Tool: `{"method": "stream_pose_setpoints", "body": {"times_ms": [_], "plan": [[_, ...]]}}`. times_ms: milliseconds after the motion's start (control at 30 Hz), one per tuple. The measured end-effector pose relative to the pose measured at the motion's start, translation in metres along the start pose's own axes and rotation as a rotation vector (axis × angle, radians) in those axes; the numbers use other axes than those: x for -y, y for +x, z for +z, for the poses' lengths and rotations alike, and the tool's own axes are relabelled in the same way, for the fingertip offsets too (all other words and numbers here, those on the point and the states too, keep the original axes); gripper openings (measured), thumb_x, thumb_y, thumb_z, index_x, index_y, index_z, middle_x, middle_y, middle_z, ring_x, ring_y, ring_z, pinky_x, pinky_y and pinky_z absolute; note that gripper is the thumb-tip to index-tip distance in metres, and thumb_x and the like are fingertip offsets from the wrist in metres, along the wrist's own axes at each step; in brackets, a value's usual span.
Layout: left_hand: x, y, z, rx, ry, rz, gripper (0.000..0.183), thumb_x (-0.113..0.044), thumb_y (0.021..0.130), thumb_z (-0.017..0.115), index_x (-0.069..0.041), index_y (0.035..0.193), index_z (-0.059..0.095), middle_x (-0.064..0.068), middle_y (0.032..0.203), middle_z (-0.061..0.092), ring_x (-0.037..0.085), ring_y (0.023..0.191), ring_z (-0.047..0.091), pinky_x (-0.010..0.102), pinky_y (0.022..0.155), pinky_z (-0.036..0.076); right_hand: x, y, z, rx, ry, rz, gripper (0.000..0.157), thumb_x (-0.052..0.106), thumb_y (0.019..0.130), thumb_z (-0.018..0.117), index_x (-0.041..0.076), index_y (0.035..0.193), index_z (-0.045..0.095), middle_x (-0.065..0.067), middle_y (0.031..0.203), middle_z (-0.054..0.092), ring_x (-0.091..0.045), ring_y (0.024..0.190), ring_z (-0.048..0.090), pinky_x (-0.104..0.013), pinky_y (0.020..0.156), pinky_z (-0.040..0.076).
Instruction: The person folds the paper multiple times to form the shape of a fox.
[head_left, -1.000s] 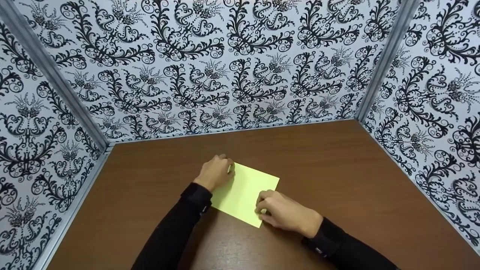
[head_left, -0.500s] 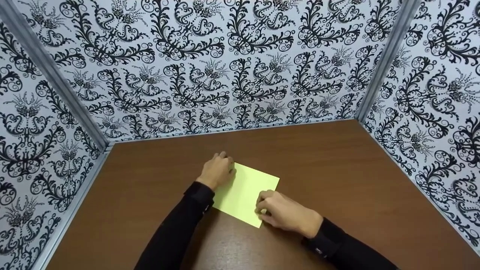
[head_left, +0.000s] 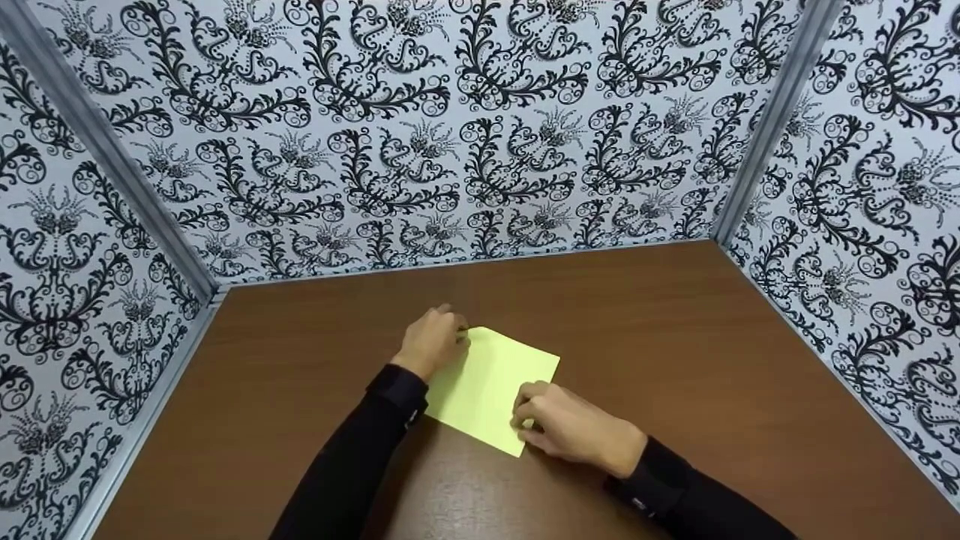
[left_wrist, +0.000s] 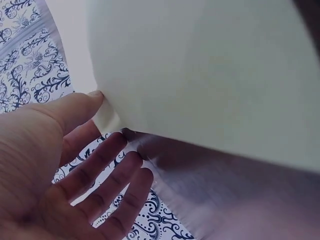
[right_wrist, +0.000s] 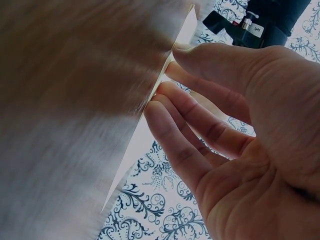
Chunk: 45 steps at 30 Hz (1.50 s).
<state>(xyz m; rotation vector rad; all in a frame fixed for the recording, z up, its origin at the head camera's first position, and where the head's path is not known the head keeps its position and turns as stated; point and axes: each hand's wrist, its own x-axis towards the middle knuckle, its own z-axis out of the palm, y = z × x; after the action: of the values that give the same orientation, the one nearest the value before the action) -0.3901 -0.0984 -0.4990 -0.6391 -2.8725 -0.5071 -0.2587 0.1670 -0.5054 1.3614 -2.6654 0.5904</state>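
A square sheet of yellow paper [head_left: 487,382] lies turned at an angle on the brown table. At its far left corner, my left hand [head_left: 433,345] pinches the paper between thumb and index finger; the left wrist view shows that corner bent up in the pinch, the other fingers [left_wrist: 112,165] loosely spread below it. My right hand [head_left: 570,424] rests at the sheet's right edge, its fingertips pressing the paper down. From the right wrist, the paper [right_wrist: 127,155] appears as a thin bright strip, with thumb and fingertips set along it against the table.
The wooden tabletop [head_left: 637,322] extends around the sheet. Panels with a black-and-white scroll pattern [head_left: 480,150] enclose it at the back and on both sides. Grey metal posts [head_left: 776,120] stand at the corners. Black sleeves [head_left: 352,457] cover both arms.
The paper's far left corner has lifted and bent slightly at my left hand. Earlier the left hand shifted a little to the right and away. My right hand stays in place.
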Motion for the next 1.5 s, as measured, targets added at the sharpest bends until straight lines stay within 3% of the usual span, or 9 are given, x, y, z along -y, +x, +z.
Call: {"method": "stream_pose_setpoints", "body": {"times_ms": [100,267,633,900,1500], "plan": [[0.001,-0.001,0.001,-0.008,-0.032,-0.016,0.013,-0.004,0.105,0.082,-0.004,0.115,0.089,0.019,0.118,0.082,0.037,0.112,0.079,0.053,0.099,0.069,0.0,0.0,0.001,0.0,0.0,-0.006,0.008,0.004,0.105,0.086,0.008,0.111,0.09,-0.007,0.114,0.079,-0.02,0.105,0.078,-0.023,0.089,0.066],[0.002,-0.001,0.001,-0.035,-0.098,-0.034,0.015,-0.004,0.104,0.083,-0.005,0.118,0.089,0.018,0.118,0.087,0.037,0.113,0.083,0.053,0.1,0.069,0.002,-0.001,0.0,-0.016,0.005,-0.018,0.009,0.003,0.105,0.086,0.008,0.111,0.09,-0.007,0.113,0.079,-0.02,0.104,0.077,-0.024,0.089,0.066],[-0.001,-0.004,-0.008,-0.104,-0.197,-0.041,0.035,0.0,0.102,0.086,-0.004,0.136,0.082,0.018,0.116,0.089,0.033,0.104,0.088,0.047,0.092,0.073,0.0,0.0,-0.002,-0.047,0.027,-0.031,0.008,0.001,0.103,0.087,0.007,0.107,0.09,-0.008,0.109,0.078,-0.02,0.1,0.077,-0.023,0.085,0.066],[-0.006,-0.012,-0.015,-0.141,-0.177,0.024,0.007,-0.009,0.107,0.085,-0.007,0.111,0.09,0.011,0.105,0.089,0.026,0.093,0.085,0.042,0.085,0.071,-0.002,0.001,-0.003,-0.086,0.029,-0.06,0.01,-0.001,0.101,0.088,0.008,0.102,0.087,-0.008,0.104,0.078,-0.02,0.095,0.077,-0.023,0.082,0.065],[-0.017,-0.039,-0.02,-0.204,-0.17,0.131,0.004,-0.009,0.101,0.09,-0.012,0.102,0.092,0.005,0.097,0.089,0.018,0.083,0.084,0.033,0.075,0.07,0.0,0.0,-0.004,-0.065,0.052,0.003,0.009,0.003,0.099,0.092,0.011,0.097,0.088,-0.005,0.099,0.076,-0.017,0.09,0.076,-0.019,0.078,0.062]]}}
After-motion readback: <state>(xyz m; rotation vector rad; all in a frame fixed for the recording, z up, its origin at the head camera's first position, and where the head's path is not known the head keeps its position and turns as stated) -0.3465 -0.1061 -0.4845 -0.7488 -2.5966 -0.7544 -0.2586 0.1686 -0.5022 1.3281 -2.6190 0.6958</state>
